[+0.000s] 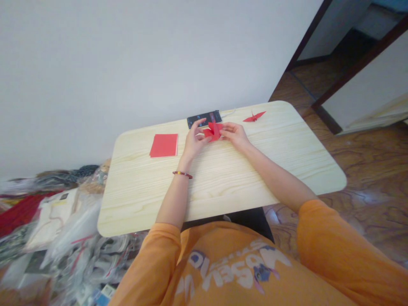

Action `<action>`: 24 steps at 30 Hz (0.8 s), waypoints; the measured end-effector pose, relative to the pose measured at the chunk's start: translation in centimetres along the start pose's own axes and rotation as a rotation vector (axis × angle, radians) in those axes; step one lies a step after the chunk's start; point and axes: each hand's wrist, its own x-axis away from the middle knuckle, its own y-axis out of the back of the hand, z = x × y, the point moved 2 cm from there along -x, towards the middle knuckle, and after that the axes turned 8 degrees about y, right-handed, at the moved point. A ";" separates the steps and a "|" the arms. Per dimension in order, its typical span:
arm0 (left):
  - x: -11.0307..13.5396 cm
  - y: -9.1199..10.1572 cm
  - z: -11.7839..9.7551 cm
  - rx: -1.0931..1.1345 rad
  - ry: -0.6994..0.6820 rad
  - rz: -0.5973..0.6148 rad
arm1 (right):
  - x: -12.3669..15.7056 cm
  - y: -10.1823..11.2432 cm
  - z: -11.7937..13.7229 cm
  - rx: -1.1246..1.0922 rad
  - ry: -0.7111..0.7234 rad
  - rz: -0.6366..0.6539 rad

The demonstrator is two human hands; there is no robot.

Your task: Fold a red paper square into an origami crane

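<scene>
A partly folded piece of red paper (214, 131) lies near the far edge of a light wooden table (223, 187). My left hand (194, 140) pinches its left side with fingers closed on it. My right hand (235, 134) grips its right side the same way. A beaded bracelet circles my left wrist. A stack of flat red paper sheets (164, 145) lies to the left of my hands. A finished red paper crane (254, 116) rests to the right, beyond my right hand.
A dark phone (204, 118) lies just behind the folded paper, with a cable running right. A white wall stands right behind the table. Piles of bags and cloth (47, 221) crowd the floor at left. Wooden floor and a doorway are at right.
</scene>
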 end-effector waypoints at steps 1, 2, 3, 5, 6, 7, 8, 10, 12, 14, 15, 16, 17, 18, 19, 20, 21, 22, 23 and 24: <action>0.1 0.0 -0.1 -0.016 -0.028 0.007 | 0.0 0.0 0.0 0.001 -0.003 -0.003; 0.2 0.0 -0.3 -0.033 -0.057 0.017 | 0.0 0.1 0.0 0.004 -0.005 -0.006; 0.3 -0.1 -0.4 -0.051 -0.084 0.027 | 0.0 0.1 -0.1 0.006 -0.005 -0.008; 0.4 -0.1 -0.8 -0.080 -0.124 0.047 | 0.0 0.1 -0.2 0.014 -0.005 -0.007; 0.4 -0.1 -0.9 -0.091 -0.134 0.055 | 0.0 0.1 -0.2 0.021 -0.004 0.000; 0.5 -0.1 -1.1 -0.098 -0.138 0.061 | 0.0 0.0 -0.2 0.030 -0.001 0.011; 0.5 -0.1 -1.3 -0.106 -0.136 0.067 | 0.0 0.0 -0.2 0.038 0.003 0.026; 0.6 0.0 -1.5 -0.111 -0.131 0.084 | 0.1 -0.2 -0.3 0.052 0.009 0.059; 0.6 0.0 -1.5 -0.099 -0.125 0.108 | 0.2 -0.4 -0.3 0.053 0.004 0.078; 0.5 0.1 -1.4 -0.074 -0.107 0.120 | 0.3 -0.5 -0.2 0.048 -0.007 0.083; 0.5 0.2 -1.3 -0.059 -0.092 0.118 | 0.3 -0.5 -0.2 0.048 -0.013 0.086; 0.5 0.2 -1.3 -0.045 -0.073 0.115 | 0.3 -0.5 -0.2 0.049 -0.020 0.089; 0.4 0.3 -1.3 -0.031 -0.055 0.114 | 0.3 -0.5 -0.2 0.051 -0.028 0.091; 0.4 0.4 -1.3 -0.018 -0.038 0.116 | 0.3 -0.5 -0.2 0.053 -0.037 0.093; 0.5 0.5 -1.4 -0.008 -0.026 0.121 | 0.3 -0.4 -0.2 0.051 -0.046 0.091; 0.5 0.6 -1.5 -0.001 -0.020 0.131 | 0.3 -0.4 -0.2 0.046 -0.055 0.089; 0.6 0.7 -1.6 0.002 -0.016 0.142 | 0.3 -0.3 -0.2 0.039 -0.066 0.089; 0.6 0.8 -1.7 0.003 -0.014 0.156 | 0.3 -0.2 -0.3 0.030 -0.078 0.095; 0.6 1.0 -1.8 0.001 -0.013 0.172 | 0.3 -0.2 -0.3 0.024 -0.090 0.104; 0.7 1.1 -1.8 -0.001 -0.010 0.190 | 0.3 -0.1 -0.3 0.021 -0.102 0.115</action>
